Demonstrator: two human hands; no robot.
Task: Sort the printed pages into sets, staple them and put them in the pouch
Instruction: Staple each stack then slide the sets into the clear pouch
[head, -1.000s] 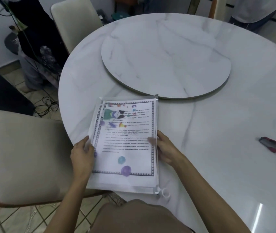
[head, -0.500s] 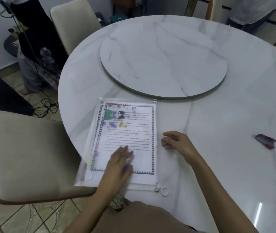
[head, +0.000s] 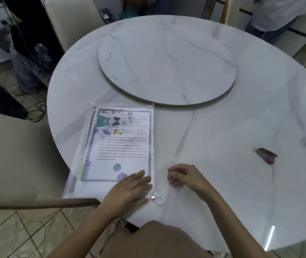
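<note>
From the head camera, the print on the printed pages point(head: 124, 142) is too blurred to read; only a chain-like dark border, coloured blobs and a small cartoon figure near the top come through. The pages lie inside the pouch point(head: 73, 187), a clear, flat plastic sleeve lying at the near left rim of the tabletop point(head: 223, 146), its left corner hanging past the edge over a beige padded chair point(head: 18, 155). The left hand point(head: 129, 190) lies flat, fingers straight and together, pressing the pouch's near right corner and hiding that part of the page. A white ring pull point(head: 159, 200) on a small metal slider sticks out just beside those fingers. The right hand point(head: 183, 176) rests on the bare marble just right of the pouch, fingers loosely curled and holding nothing. A red stapler point(head: 267, 155) lies well apart to the right, its details smeared. The tabletop is round, white and grey-veined, glossy, and carries a raised round slab point(head: 167, 60) of the same stone. A standing person point(head: 278, 13) is cut off at the top right.
</note>
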